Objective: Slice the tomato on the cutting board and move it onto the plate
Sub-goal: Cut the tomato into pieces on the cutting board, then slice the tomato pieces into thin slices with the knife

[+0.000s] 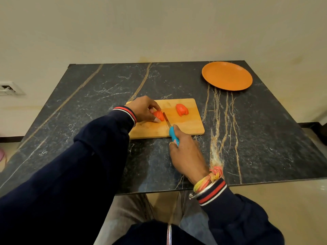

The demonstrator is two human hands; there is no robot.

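Through the head camera I look down on a dark, marble-patterned table set against a pale wall. At the far left, a white wall socket sits low on that wall.

Moving right, a dark blue sleeve with a red and white cuff leads to the left hand, which rests on the left part of a wooden cutting board. Its fingers and thumb curl around a tomato piece, pinning it to the board.

Right against that piece's right side is the blade of a knife, tip pointing away from me. The knife's blue handle runs back over the board's near edge into the right hand, whose fingers are wrapped round it in a firm grasp. That wrist carries coloured threads and a metal bangle.

A second tomato piece lies on the board's far right part, apart from both hands and the blade.

Furthest right, an orange plate sits near the table's far right corner, well apart from the board.
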